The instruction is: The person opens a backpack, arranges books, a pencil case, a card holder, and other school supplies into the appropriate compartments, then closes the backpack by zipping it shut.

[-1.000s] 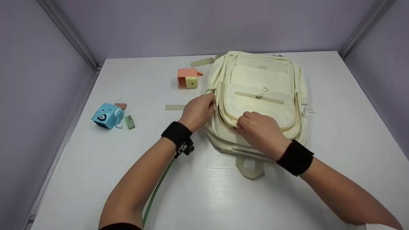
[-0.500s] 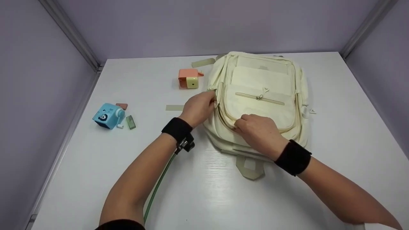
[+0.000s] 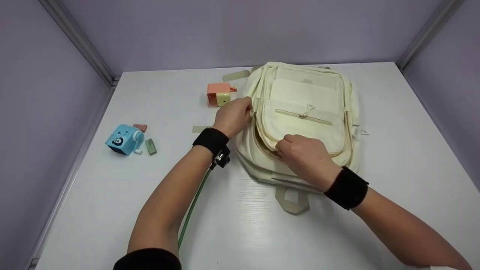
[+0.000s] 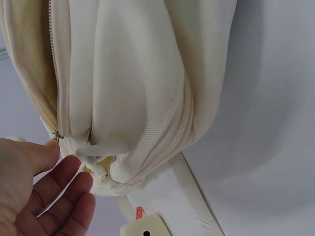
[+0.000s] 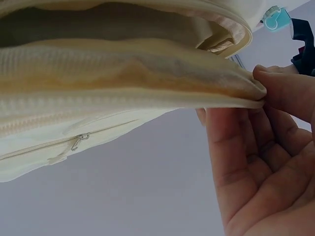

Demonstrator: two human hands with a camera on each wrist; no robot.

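Note:
A cream backpack point(image 3: 305, 93) lies on the white table with its front pocket facing up. At its left side, my left hand point(image 3: 232, 117) pinches the front pocket's zipper pull between thumb and index finger. The metal zip slider point(image 4: 58, 135) shows right at the thumb tip in the left wrist view, with the other fingers loosely bent. My right hand point(image 3: 305, 159) pinches the edge of the pocket flap point(image 5: 246, 93) between thumb and fingers and holds it lifted. Between flap and bag gapes the pocket opening point(image 5: 108, 24), its inside shadowed.
An orange and yellow pencil sharpener point(image 3: 218, 94) stands left of the bag. Further left are a blue crank pencil sharpener point(image 3: 125, 139), a green eraser point(image 3: 150, 146) and a reddish eraser point(image 3: 140, 128). Straps point(image 3: 292, 202) stick out around the bag. Purple walls point(image 3: 240, 33) enclose the table.
My left hand has moved up along the bag's left side with the zipper pull, and the pocket gapes wider there. The right hand stays at the flap's edge.

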